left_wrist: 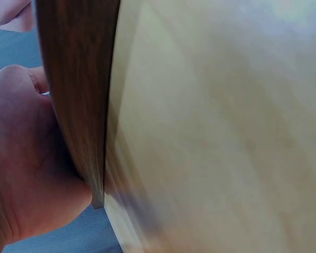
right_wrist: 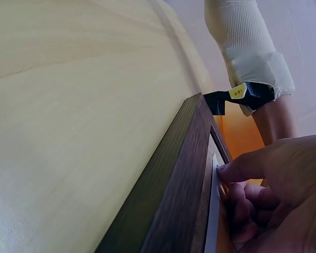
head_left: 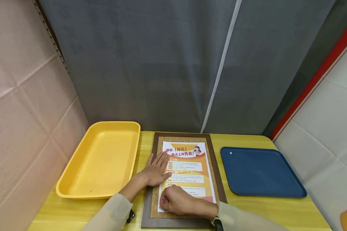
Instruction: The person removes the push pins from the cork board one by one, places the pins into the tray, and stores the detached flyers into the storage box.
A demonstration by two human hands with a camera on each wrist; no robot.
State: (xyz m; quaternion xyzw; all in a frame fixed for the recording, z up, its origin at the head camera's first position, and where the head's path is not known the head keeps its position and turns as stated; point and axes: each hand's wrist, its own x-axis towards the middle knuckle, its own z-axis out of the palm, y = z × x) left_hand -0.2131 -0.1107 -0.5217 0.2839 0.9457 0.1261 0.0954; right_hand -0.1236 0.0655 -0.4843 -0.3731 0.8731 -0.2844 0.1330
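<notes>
A printed poster (head_left: 191,163) in orange and white lies on a cork board (head_left: 211,144) with a dark wooden frame (head_left: 217,179). My left hand (head_left: 156,170) rests on the poster's left edge with its fingers spread and straight. Over the poster's lower left corner is my right hand (head_left: 177,200), fingers curled in. In the right wrist view its thumb (right_wrist: 237,167) presses at the edge of the paper (right_wrist: 213,211). Whether something small sits under that thumb is hidden. The left wrist view shows the left palm (left_wrist: 26,158) beside the frame (left_wrist: 84,95).
On the left stands a deep yellow tray (head_left: 136,154). A flat blue tray (head_left: 263,173) lies on the right, with two small pale round pieces (head_left: 230,153) near its far left corner. A grey curtain (head_left: 150,64) closes off the back of the yellow table (head_left: 248,208).
</notes>
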